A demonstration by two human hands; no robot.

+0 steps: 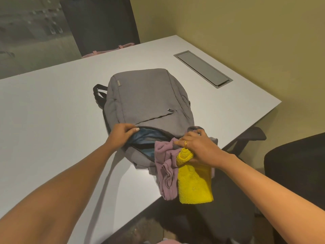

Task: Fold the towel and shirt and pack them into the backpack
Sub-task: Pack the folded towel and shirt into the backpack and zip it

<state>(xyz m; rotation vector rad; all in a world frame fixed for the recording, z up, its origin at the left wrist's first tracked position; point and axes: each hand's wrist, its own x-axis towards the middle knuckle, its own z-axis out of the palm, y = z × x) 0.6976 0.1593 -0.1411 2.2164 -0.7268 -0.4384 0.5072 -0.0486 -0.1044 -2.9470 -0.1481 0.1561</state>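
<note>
Yellow terry towel (194,184) and mauve shirt (167,173), folded, hang bunched from the right hand (197,148), its fingers curled round them, at the mouth of the grey backpack (147,95) lying on the white desk (52,111). The left hand (121,136) pinches the zip lip open. Packing is in hand; next, I judge, the bundle needs pushing inside the blue lining.

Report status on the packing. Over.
Left hand holds backpack mouth open. Right hand grips towel and shirt together at the opening, both mostly outside. Nothing blocking.
</note>
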